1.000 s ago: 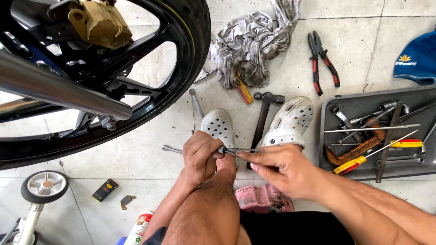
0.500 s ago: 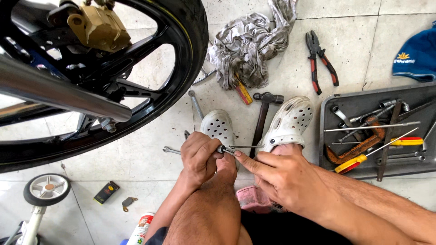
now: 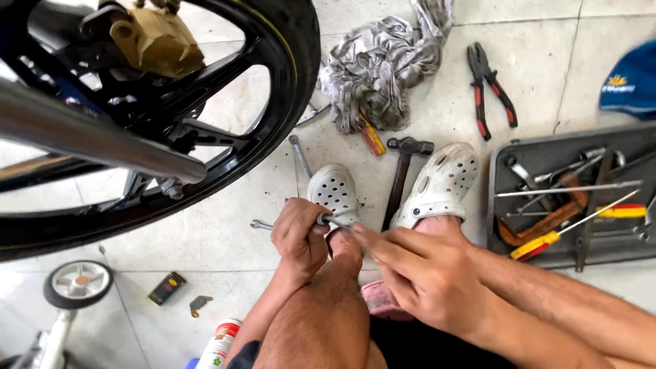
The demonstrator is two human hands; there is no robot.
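head view | left hand (image 3: 298, 236) clenched on thin metal rod (image 3: 342, 220), seemingly pointing right | right hand (image 3: 424, 273) fingertips pinching it

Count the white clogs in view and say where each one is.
2. One clog is just above the left hand, left of the hammer. The other clog is right of the hammer, beside the tray. None looks hidden.

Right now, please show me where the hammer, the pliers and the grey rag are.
hammer (image 3: 410, 145): head view, on its dark metal head.
pliers (image 3: 486, 68): head view, on the joint.
grey rag (image 3: 383, 65): head view, on its crumpled middle.
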